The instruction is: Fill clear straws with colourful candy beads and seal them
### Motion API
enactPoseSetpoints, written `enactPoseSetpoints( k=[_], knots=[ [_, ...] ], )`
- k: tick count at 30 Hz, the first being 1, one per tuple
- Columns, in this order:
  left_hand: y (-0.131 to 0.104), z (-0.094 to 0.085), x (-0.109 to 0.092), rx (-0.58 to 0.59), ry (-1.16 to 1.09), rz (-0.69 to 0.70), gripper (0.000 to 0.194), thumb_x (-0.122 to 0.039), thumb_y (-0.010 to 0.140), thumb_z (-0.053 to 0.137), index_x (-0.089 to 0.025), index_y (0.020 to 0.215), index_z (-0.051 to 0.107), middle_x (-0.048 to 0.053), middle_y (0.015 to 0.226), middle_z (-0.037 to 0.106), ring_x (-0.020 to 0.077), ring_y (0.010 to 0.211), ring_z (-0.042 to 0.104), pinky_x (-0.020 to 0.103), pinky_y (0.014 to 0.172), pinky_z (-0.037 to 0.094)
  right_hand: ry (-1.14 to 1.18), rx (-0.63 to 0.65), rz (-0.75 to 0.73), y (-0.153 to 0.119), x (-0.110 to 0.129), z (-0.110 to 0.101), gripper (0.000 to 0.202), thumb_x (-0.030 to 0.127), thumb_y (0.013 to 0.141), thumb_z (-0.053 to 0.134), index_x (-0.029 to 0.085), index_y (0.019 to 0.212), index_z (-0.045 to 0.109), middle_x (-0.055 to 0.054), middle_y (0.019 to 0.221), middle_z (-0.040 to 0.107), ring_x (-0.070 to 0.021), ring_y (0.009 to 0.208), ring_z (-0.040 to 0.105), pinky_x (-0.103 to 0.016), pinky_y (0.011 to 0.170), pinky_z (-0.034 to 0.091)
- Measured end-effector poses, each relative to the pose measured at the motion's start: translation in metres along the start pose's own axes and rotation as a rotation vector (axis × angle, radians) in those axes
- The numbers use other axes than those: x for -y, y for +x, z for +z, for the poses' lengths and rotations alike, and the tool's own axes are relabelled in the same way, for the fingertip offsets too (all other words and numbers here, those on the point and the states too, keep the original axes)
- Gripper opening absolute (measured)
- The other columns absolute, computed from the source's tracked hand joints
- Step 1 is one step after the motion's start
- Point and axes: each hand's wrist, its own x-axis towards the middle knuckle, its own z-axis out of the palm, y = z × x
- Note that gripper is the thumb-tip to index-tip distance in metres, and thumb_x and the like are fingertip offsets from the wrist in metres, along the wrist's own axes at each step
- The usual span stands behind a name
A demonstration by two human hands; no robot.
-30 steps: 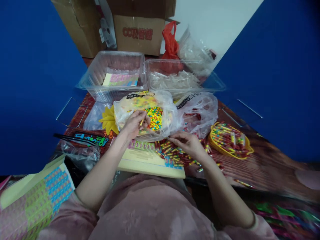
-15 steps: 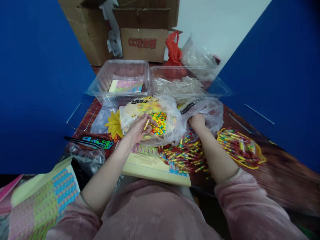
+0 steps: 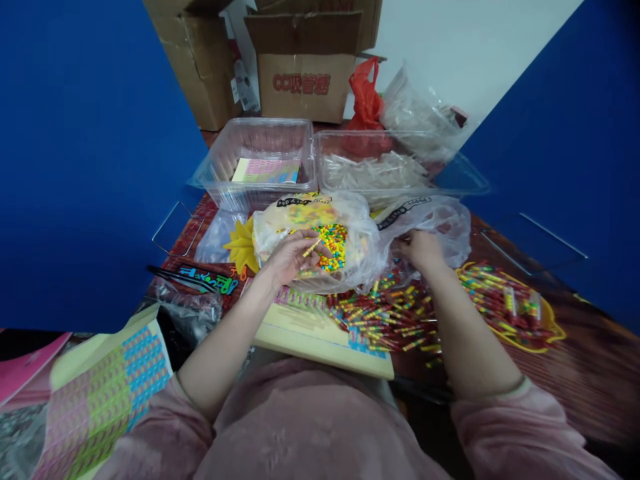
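Note:
My left hand (image 3: 293, 257) is closed around a thin, clear candy-filled straw (image 3: 313, 247), which slants up between thumb and fingers. It hovers over a white plastic bag (image 3: 363, 263) opened around small multicoloured candy beads (image 3: 336, 245). My right hand (image 3: 423, 250) is at the mouth of a second white bag (image 3: 445, 217), fingers curled together; what they pinch, if anything, is hidden. Beneath that hand lies a heap of red and yellow filled tubes (image 3: 385, 317), partly on a pad of printed label sheets (image 3: 305, 327).
A yellow basket (image 3: 553, 327) of filled tubes stands at right. Behind the bags are two clear plastic bins, one with label sheets (image 3: 267, 170), one with empty straws (image 3: 375, 171). Cardboard boxes (image 3: 303, 83) and a red bag (image 3: 366, 93) stand farther back. Blue panels (image 3: 75, 167) flank the table.
The camera view has shifted, so everything sits farther right. My right hand has drawn back a little from the bag's mouth, showing more of its fingers. My left hand keeps the straw.

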Motion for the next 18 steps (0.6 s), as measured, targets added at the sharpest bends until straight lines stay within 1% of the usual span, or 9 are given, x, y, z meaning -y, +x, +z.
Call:
enactPoseSetpoints(
  k=[3,5,6,8,10,11,13,15,18],
  knots=[
    [0.002,0.001,0.0,-0.046,-0.001,-0.015,0.024,-0.021,0.07,0.071,-0.014,0.09,0.06,0.006,0.059,0.067,0.0068,0.038,0.043,0.019,0.039,0.02,0.195,-0.082,-0.034,-0.013,-0.008,-0.012,0.031,0.025,0.08,0.061,0.012,0.102,0.079,-0.015,0.085,0.077,-0.0293,0.081,0.072,-0.034,0.07,0.052],
    [0.003,0.002,-0.001,-0.073,0.011,0.003,0.019,-0.021,0.068,0.071,-0.013,0.083,0.062,0.003,0.053,0.063,0.0057,0.037,0.039,0.019,0.038,0.016,0.414,-0.129,-0.072,-0.025,-0.008,-0.021,0.029,0.028,0.076,0.064,0.013,0.096,0.079,-0.01,0.074,0.075,-0.0245,0.067,0.068,-0.032,0.062,0.05],
    [0.004,0.003,-0.001,-0.086,0.023,0.011,0.017,-0.022,0.068,0.071,-0.013,0.079,0.062,0.002,0.052,0.062,0.0052,0.036,0.038,0.019,0.038,0.015,0.553,-0.141,-0.091,-0.033,-0.005,-0.026,0.029,0.03,0.075,0.065,0.014,0.095,0.079,-0.009,0.072,0.074,-0.0219,0.062,0.066,-0.031,0.059,0.05],
    [0.005,0.006,-0.002,-0.11,0.051,0.013,0.016,-0.023,0.067,0.073,-0.013,0.073,0.061,0.002,0.05,0.061,0.0046,0.035,0.038,0.019,0.037,0.015,0.862,-0.128,-0.128,-0.05,0.007,-0.035,0.029,0.033,0.074,0.069,0.015,0.095,0.078,-0.007,0.077,0.075,-0.0177,0.059,0.064,-0.029,0.057,0.051],
    [0.005,0.007,-0.003,-0.121,0.08,0.015,0.018,-0.025,0.066,0.074,-0.013,0.069,0.061,0.002,0.05,0.06,0.0041,0.034,0.037,0.019,0.037,0.014,1.138,-0.071,-0.176,-0.068,0.027,-0.044,0.03,0.037,0.073,0.074,0.018,0.096,0.077,-0.005,0.084,0.076,-0.0151,0.061,0.064,-0.028,0.059,0.054],
    [0.005,0.008,-0.003,-0.124,0.093,0.022,0.019,-0.026,0.066,0.075,-0.013,0.068,0.061,0.002,0.049,0.06,0.0039,0.034,0.037,0.019,0.037,0.014,1.237,-0.031,-0.205,-0.076,0.038,-0.048,0.03,0.038,0.072,0.077,0.02,0.096,0.077,-0.004,0.085,0.076,-0.0142,0.062,0.065,-0.027,0.06,0.055],
    [0.005,0.009,-0.003,-0.13,0.118,0.033,0.02,-0.026,0.065,0.076,-0.013,0.068,0.06,0.001,0.049,0.059,0.0037,0.033,0.036,0.019,0.036,0.014,1.341,0.056,-0.265,-0.089,0.062,-0.051,0.03,0.04,0.071,0.08,0.021,0.095,0.077,-0.003,0.082,0.074,-0.013,0.061,0.064,-0.027,0.06,0.056],
    [0.004,0.008,-0.001,-0.138,0.143,0.04,0.021,-0.027,0.066,0.077,-0.013,0.07,0.061,0.001,0.049,0.06,0.0039,0.033,0.037,0.019,0.036,0.014,1.357,0.12,-0.324,-0.096,0.082,-0.05,0.032,0.043,0.072,0.08,0.021,0.095,0.077,-0.002,0.08,0.073,-0.0127,0.061,0.063,-0.027,0.06,0.055],
    [0.004,0.009,0.002,-0.137,0.17,0.064,0.024,-0.028,0.067,0.078,-0.013,0.077,0.062,0.001,0.051,0.06,0.0043,0.034,0.039,0.019,0.036,0.016,1.309,0.128,-0.403,-0.099,0.1,-0.042,0.036,0.048,0.075,0.078,0.019,0.097,0.076,-0.003,0.078,0.07,-0.013,0.062,0.061,-0.028,0.059,0.053]
  ],
)
